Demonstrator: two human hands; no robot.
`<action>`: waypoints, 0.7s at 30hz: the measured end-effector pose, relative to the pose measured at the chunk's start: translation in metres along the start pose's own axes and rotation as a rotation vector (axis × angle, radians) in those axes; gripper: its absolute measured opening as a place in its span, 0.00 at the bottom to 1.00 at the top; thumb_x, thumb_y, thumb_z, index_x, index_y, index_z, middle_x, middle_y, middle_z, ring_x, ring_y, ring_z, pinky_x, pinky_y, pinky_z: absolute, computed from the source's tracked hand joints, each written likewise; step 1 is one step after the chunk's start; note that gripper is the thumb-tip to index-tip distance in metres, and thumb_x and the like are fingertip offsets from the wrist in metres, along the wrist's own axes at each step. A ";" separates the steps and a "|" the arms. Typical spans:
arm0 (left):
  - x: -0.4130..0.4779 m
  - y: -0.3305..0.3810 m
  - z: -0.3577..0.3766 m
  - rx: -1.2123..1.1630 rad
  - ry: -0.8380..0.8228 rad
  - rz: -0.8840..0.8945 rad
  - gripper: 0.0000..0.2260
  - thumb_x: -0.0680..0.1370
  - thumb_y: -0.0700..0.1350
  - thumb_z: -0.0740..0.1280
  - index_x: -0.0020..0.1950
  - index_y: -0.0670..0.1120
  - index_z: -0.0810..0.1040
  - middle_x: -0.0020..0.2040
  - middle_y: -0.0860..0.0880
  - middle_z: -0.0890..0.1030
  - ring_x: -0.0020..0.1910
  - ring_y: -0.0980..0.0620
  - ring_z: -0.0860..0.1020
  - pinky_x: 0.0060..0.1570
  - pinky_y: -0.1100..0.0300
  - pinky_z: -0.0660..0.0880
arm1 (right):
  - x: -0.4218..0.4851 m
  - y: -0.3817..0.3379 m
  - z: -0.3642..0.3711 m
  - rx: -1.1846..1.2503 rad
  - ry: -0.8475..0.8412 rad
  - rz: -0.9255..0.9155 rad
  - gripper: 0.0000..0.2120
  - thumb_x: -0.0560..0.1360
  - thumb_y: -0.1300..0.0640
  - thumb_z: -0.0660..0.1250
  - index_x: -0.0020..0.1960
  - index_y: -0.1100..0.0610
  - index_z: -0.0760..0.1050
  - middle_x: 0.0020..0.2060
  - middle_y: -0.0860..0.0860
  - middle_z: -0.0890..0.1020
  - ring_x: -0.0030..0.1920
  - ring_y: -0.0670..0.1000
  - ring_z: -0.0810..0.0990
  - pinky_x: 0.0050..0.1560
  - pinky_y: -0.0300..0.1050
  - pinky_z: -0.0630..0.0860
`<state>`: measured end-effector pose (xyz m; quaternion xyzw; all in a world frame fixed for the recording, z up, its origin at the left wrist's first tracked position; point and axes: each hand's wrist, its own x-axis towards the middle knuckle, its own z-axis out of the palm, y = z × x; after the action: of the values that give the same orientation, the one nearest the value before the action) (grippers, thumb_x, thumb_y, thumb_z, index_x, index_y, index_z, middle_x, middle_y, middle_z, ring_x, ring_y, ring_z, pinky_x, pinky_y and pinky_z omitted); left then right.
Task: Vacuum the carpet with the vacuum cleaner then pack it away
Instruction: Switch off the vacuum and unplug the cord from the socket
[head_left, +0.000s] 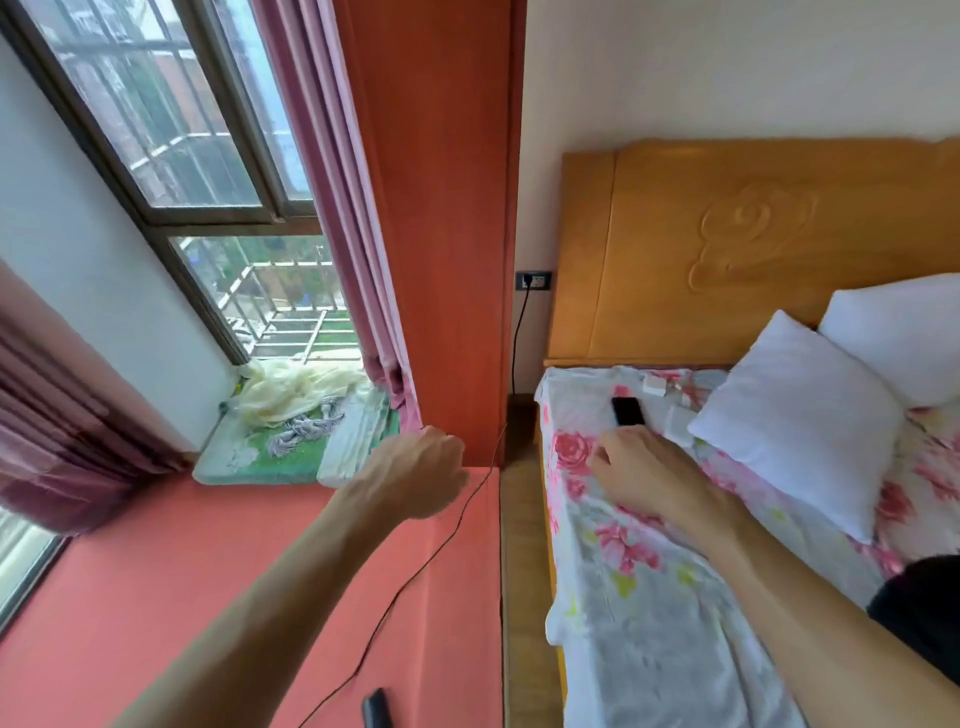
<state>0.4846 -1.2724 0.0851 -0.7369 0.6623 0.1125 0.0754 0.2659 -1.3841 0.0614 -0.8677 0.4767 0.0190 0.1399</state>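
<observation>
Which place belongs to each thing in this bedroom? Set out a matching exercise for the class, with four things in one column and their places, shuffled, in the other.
Things
1. black phone
2. black plug
3. pink curtain
4. grey rope

Places
A. on the green mat at the window sill
B. on the flowered bedsheet
C. in the wall socket beside the headboard
D. hanging next to the window

Pairs: 1-B, 2-C, 3-D, 4-A
</observation>
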 end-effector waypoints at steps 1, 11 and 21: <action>0.014 0.000 -0.007 -0.015 0.010 -0.003 0.15 0.83 0.50 0.60 0.52 0.41 0.80 0.49 0.45 0.83 0.43 0.48 0.81 0.41 0.54 0.79 | 0.017 0.004 -0.005 -0.026 -0.017 -0.002 0.16 0.79 0.58 0.56 0.32 0.54 0.62 0.31 0.49 0.69 0.30 0.48 0.68 0.26 0.42 0.58; 0.201 -0.038 -0.037 -0.079 0.076 0.023 0.14 0.83 0.49 0.59 0.49 0.41 0.80 0.47 0.45 0.83 0.41 0.46 0.82 0.41 0.52 0.80 | 0.200 0.036 -0.020 -0.015 -0.015 -0.012 0.14 0.78 0.56 0.55 0.34 0.56 0.64 0.33 0.50 0.71 0.35 0.52 0.70 0.29 0.44 0.60; 0.390 -0.096 -0.072 -0.005 -0.014 0.164 0.15 0.84 0.49 0.58 0.56 0.43 0.80 0.51 0.45 0.83 0.47 0.46 0.83 0.48 0.50 0.82 | 0.362 0.073 -0.039 -0.015 -0.019 0.139 0.17 0.78 0.55 0.56 0.31 0.54 0.59 0.29 0.50 0.66 0.36 0.55 0.71 0.34 0.45 0.61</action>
<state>0.6227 -1.6547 0.0472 -0.6794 0.7198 0.1249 0.0687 0.3982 -1.7285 0.0224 -0.8333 0.5342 0.0403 0.1362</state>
